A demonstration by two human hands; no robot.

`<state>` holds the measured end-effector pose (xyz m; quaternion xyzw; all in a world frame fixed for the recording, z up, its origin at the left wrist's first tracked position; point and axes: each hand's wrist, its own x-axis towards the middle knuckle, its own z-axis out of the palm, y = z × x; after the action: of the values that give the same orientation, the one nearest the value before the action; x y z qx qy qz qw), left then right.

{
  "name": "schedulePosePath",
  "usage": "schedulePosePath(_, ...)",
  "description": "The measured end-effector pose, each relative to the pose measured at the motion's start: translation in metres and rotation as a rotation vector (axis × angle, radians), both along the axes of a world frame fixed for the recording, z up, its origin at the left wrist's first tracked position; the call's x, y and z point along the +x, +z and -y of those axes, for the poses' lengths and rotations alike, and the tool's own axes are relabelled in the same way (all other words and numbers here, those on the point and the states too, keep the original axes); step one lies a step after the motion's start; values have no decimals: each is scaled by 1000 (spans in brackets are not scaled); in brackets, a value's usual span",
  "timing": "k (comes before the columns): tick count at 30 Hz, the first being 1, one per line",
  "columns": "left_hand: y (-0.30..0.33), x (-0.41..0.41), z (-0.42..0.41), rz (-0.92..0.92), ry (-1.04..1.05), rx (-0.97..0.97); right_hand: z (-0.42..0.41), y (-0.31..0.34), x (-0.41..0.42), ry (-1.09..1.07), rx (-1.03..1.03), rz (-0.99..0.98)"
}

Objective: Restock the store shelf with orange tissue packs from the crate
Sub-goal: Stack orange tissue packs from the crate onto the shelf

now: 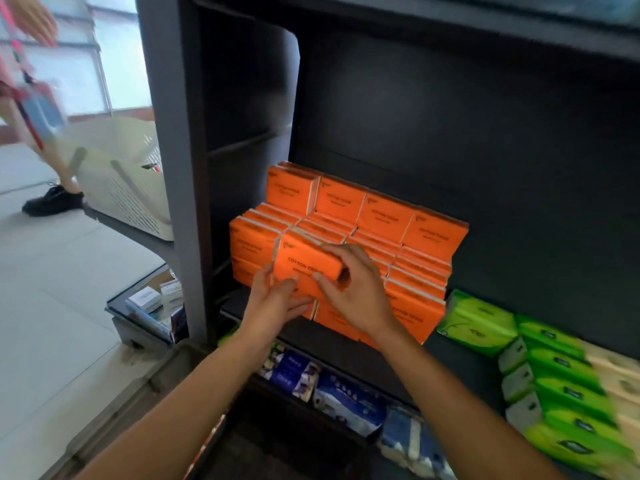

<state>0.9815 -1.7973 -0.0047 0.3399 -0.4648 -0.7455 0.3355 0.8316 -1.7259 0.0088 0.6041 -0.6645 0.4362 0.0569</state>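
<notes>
Both hands meet on one orange tissue pack (304,268) (the print on its face reads "COTTON" and more, partly covered) at the near left of the stacked orange packs (381,230) on the dark shelf (346,344). The right hand (349,289) curls over the pack's right end, thumb on the front face and fingers wrapped round the top and side. The left hand (277,299) lies against the pack's lower left, fingers fairly straight and pressed to its face and bottom edge rather than wrapped round it. The held pack is tilted, its top leaning toward the far stack, and it touches the packs behind and beside it. Right of the orange stack, on the same shelf, lie green tissue packs (554,375). On the lower shelf, nearer, are blue and white tissue packs (349,400). To the far left a cream plastic basket (131,188) rests on a ledge, with another person's leg and black shoe (52,200) beside it.
</notes>
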Motion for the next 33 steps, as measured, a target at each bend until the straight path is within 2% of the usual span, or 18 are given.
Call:
schedulePosePath(4, 17, -34, 10, -58, 32, -67, 25, 25, -37, -43, -114, -82)
schedulePosePath(9, 0, -51, 19, -37, 75, -91, 66, 38, -85, -112, -131, -152)
schedulePosePath(18, -39, -49, 17, 94, -28, -53, 111, 18, -125, -222, 70, -193)
schedulePosePath(22, -48, -51, 21, 49, -22, 0, 117, 22, -128, -375, 90, -385)
schedulePosePath(26, -47, -49, 19, 47, -37, 20, 120, 26, -125, -453, 151, -466)
schedulePosePath(33, -42, -37, 16, 90, -73, 25, 122, 36, -106, -551, 247, -433)
